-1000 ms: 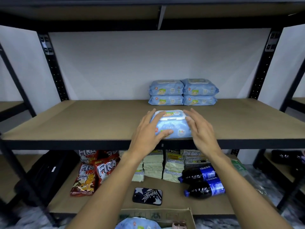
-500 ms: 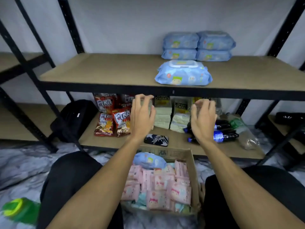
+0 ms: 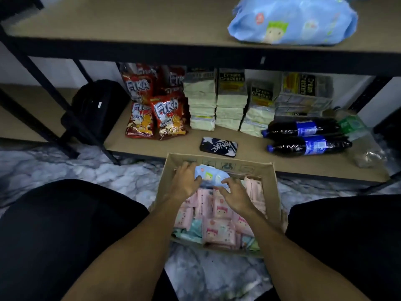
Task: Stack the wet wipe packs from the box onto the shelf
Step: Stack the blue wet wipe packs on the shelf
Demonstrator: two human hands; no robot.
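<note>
Marbled floor (image 3: 108,170) spreads under the cardboard box (image 3: 270,192), which stands between my knees. At the box's far-left corner, my left grip (image 3: 186,183) curls round the left end of the blue wet wipe pack (image 3: 209,175), thumb on its face. The pack lies at the box's far end on top of the pink packs (image 3: 219,233), with its long axis running left to right across the box. My right grip (image 3: 236,197) is spread wide. Its fingertips just touch the pack's near right edge and hold nothing. I judge it must slide outward to the right end before I lift. The shelf (image 3: 130,25) sits above and beyond the box, with another blue pack (image 3: 293,20) lying up and to the right.
</note>
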